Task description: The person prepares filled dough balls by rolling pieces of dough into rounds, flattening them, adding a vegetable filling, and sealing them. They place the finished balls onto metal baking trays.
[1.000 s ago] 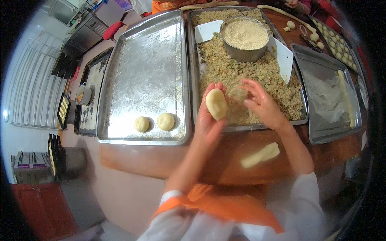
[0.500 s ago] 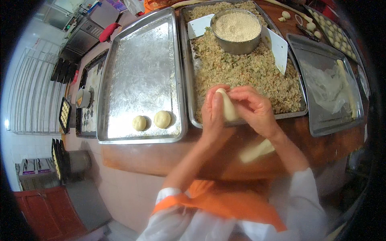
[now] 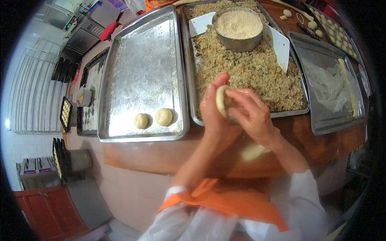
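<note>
A pale piece of dough [image 3: 220, 100], pressed into a curved wrapper, is held up over the near edge of the filling tray [image 3: 290, 113]. My left hand [image 3: 211, 106] cups it from the left, thumb against its side. The fingers of my right hand [image 3: 254, 114] touch its right side, tips at the hollow; whether any filling is inside is hidden. Behind my hands, crumbly filling [image 3: 251, 78] covers the tray. A steel bowl [image 3: 239, 45] of pale crumbs sits on the filling, between a white scraper [image 3: 201, 25] and another white scraper [image 3: 278, 46].
To the left, a metal tray [image 3: 140, 60] carries two round dough balls [image 3: 163, 117]. A grey tray [image 3: 317, 125] on the right holds a plastic sheet [image 3: 331, 90] and a dough rope [image 3: 349, 86]. More dough [image 3: 255, 152] lies on the wooden table [image 3: 136, 156] near my right forearm.
The dough has turned from a drooping flap into a curved, cupped shape. My left fingers have lifted apart, and my right fingers have moved onto the dough's side.
</note>
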Demonstrator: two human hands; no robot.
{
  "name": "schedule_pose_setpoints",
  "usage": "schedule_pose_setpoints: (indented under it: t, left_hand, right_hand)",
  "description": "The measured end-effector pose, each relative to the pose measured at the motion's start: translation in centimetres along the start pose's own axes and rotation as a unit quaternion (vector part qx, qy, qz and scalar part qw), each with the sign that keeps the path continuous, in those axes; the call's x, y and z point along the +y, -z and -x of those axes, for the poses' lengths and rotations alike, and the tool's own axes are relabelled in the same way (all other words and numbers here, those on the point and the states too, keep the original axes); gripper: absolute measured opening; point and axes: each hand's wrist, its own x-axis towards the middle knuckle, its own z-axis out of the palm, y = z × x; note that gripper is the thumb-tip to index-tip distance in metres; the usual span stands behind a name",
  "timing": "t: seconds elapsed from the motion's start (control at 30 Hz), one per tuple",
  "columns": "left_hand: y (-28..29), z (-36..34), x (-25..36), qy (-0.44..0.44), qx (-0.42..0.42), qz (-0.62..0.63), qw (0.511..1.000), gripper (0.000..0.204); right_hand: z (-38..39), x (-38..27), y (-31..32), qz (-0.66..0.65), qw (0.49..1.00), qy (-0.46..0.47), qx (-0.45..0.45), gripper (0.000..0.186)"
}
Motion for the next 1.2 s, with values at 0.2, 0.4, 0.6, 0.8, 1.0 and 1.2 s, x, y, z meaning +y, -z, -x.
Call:
schedule_pose_setpoints:
  t: [0.2,0.4,0.6,0.8,1.0,1.2]
  left_hand:
    - [0.6,0.2,-0.7,-0.077,0.021,-0.071,0.994,0.026]
    - [0.0,0.6,-1.7,-0.190,0.048,-0.175,0.965,0.034]
    - [0.8,0.0,-0.5,-0.114,-0.035,-0.084,0.989,0.036]
    - [0.7,1.0,-0.1,0.129,-0.039,0.081,0.988,0.032]
    - [1.3,1.3,-0.2,0.180,-0.040,0.099,0.978,0.027]
    - [1.8,1.6,-0.1,0.201,-0.031,0.109,0.973,0.029]
  right_hand:
    - [0.8,0.4,-1.0,0.099,0.990,0.093,0.032,0.025]
    - [0.3,1.7,0.3,-0.218,0.962,-0.164,0.009,0.021]
    - [-0.8,1.3,1.6,-0.299,0.909,-0.285,-0.053,0.032]
    - [-0.9,1.9,0.0,-0.385,0.873,-0.289,-0.079,0.043]
    - [-0.7,1.5,-0.4,-0.312,0.915,-0.246,-0.070,0.044]
    - [-0.2,1.1,0.0,-0.185,0.957,-0.191,-0.112,0.060]
